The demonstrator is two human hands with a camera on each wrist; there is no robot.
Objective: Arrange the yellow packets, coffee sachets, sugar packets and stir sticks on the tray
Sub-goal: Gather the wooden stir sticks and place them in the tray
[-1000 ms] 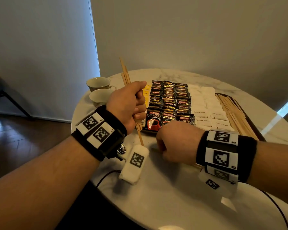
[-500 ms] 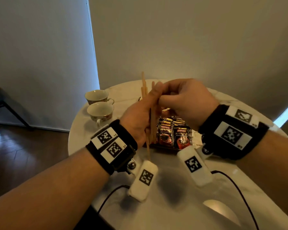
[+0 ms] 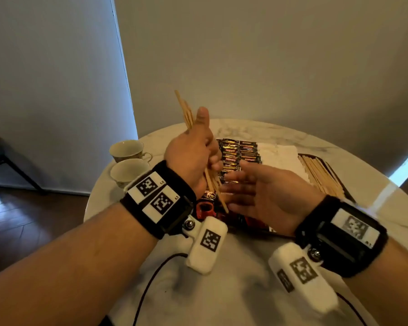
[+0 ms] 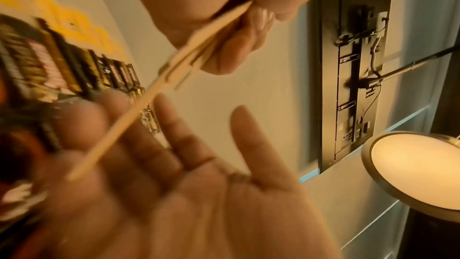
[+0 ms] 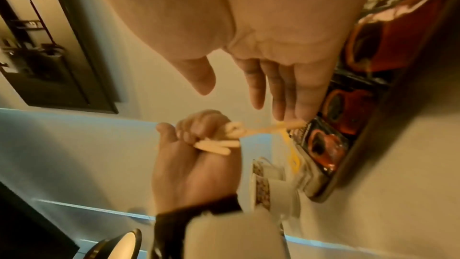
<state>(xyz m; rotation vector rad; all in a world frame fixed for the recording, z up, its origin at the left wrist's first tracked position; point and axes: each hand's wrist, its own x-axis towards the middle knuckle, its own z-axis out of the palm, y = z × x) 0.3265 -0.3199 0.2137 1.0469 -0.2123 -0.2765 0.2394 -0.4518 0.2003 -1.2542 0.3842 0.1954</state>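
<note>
My left hand point(image 3: 193, 154) grips a bundle of wooden stir sticks point(image 3: 186, 112), held tilted above the left part of the dark tray point(image 3: 257, 229). The sticks point(image 4: 149, 94) poke out below its curled fingers. My right hand point(image 3: 264, 191) is open, palm turned toward the left hand, with straight fingers beside the sticks' lower ends and holding nothing. On the tray lie rows of coffee sachets point(image 3: 238, 154), white sugar packets point(image 3: 278, 156) and more stir sticks point(image 3: 320, 175) at the right. Yellow packets point(image 4: 74, 23) show only in the left wrist view.
Two teacups point(image 3: 127, 149) point(image 3: 127, 171) stand on the round marble table point(image 3: 245, 290) left of the tray. A dark chair point(image 3: 0, 158) is on the floor at far left. A round lamp point(image 4: 418, 170) shows in the wrist views.
My right hand rose from the table, met the left hand at the sticks, then let go, dropped lower and opened. The left hand kept the sticks and tilted them leftward.
</note>
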